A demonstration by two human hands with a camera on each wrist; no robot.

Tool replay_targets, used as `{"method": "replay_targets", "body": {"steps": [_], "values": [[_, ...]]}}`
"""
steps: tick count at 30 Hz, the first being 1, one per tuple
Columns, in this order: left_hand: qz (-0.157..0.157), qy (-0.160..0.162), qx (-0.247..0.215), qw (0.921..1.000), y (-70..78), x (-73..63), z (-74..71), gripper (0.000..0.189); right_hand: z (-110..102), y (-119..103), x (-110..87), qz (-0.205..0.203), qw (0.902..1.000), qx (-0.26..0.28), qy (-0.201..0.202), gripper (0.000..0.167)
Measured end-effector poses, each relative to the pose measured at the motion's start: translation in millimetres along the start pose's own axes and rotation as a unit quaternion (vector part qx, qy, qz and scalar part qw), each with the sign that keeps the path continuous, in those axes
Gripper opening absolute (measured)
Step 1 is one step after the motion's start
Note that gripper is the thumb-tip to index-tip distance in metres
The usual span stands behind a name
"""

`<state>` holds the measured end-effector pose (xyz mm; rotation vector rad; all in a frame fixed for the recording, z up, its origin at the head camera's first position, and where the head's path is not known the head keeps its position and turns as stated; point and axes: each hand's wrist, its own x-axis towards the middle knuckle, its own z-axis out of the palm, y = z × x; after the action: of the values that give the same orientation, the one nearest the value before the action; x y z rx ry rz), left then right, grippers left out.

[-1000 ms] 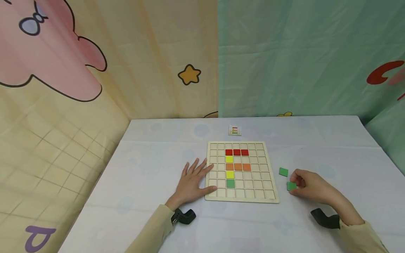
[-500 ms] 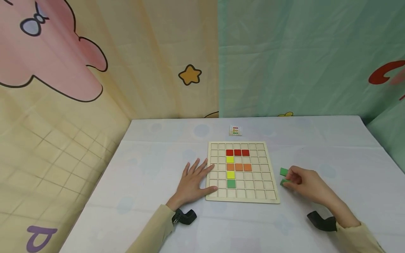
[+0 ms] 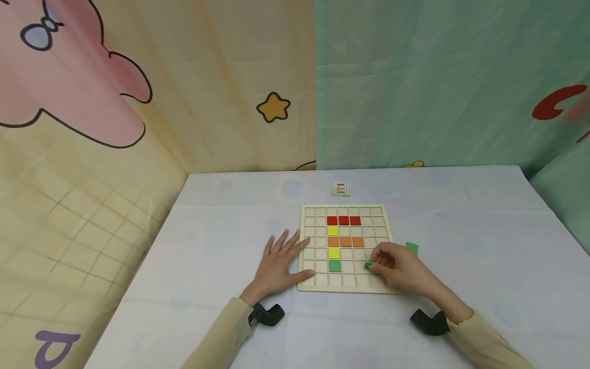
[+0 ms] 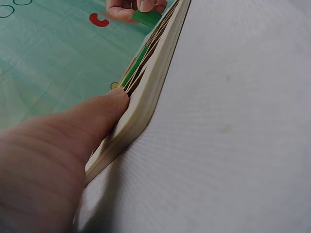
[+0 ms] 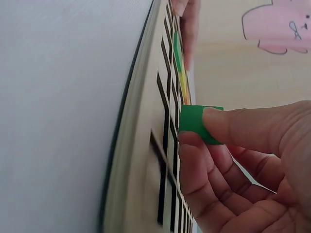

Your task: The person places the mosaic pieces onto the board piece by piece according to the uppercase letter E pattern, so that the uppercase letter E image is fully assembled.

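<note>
A cream grid board (image 3: 318, 281) lies on the table, holding a row of red tiles (image 3: 343, 220), a row of orange tiles (image 3: 345, 242), two yellow tiles (image 3: 333, 253) and one green tile (image 3: 334, 266). My left hand (image 3: 275, 269) rests with spread fingers on the board's left edge, thumb near the lower corner. Over the right part of the board, my right hand (image 3: 402, 267) pinches a green square tile (image 5: 193, 119) between thumb and fingers. The tile is tilted, close over the grid. Another green tile (image 3: 412, 248) lies right of the board, partly behind the right hand.
A small card (image 3: 340, 189) with a coloured grid pattern lies behind the board. The white table (image 3: 230, 215) ends at printed curtains (image 3: 405, 92) at the back. Both wrists wear black camera mounts (image 3: 267, 314).
My right hand has picked up the nearer green tile from the table and carried it left over the board. My left hand stays in place.
</note>
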<state>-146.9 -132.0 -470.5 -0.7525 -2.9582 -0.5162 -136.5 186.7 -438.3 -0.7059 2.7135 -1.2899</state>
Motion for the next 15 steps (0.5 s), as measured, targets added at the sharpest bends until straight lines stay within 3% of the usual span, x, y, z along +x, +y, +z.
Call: {"method": "replay_targets", "body": {"steps": [6, 15], "values": [[-0.002, -0.002, -0.002, 1.0, -0.7, 0.3, 0.6, 0.077, 15.2, -7.0, 16.3, -0.001, 0.9991, 0.012, -0.04, 0.014], [-0.008, -0.005, 0.003, 1.0, -2.1, 0.4, 1.6, 0.077, 25.8, -15.1, 29.5, -0.004, 0.9993, 0.003, -0.037, 0.009]]}}
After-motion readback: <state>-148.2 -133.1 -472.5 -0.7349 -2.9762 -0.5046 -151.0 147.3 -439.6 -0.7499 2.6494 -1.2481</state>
